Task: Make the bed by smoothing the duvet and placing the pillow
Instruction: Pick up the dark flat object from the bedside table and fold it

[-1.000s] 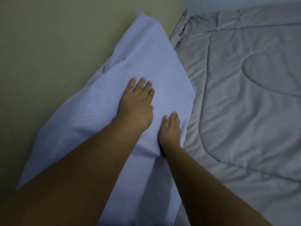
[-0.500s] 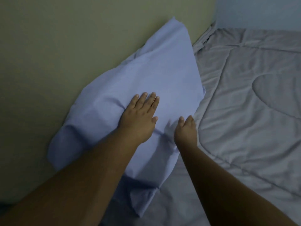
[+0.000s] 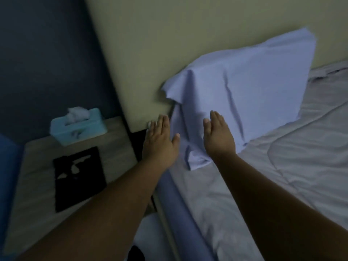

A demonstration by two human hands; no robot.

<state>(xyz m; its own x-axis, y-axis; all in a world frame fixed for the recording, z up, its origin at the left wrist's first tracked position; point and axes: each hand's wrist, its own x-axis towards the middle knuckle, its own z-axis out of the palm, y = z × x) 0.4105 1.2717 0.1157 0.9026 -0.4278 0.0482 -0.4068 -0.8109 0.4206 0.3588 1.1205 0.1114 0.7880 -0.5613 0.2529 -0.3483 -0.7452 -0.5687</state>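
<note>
A pale blue pillow (image 3: 259, 87) leans against the beige headboard (image 3: 160, 53) at the head of the bed, its loose case end trailing toward me. The grey quilted duvet (image 3: 282, 176) covers the mattress to the right and below it. My left hand (image 3: 160, 142) is held flat with straight fingers at the pillow's near left edge, over the bed's side. My right hand (image 3: 218, 136) is also flat with straight fingers, in front of the pillow's lower part. Neither hand holds anything; whether they touch the pillow is unclear.
A wooden bedside table (image 3: 37, 181) stands left of the bed with a light blue tissue box (image 3: 79, 127) and a flat black object (image 3: 79, 178) on it. A dark blue wall (image 3: 47, 53) rises behind the table. The blue bed sheet (image 3: 178, 213) shows along the mattress side.
Both hands have come off the pillow's face and now hover flat at its near end. The view has swung left, bringing the bedside table into sight.
</note>
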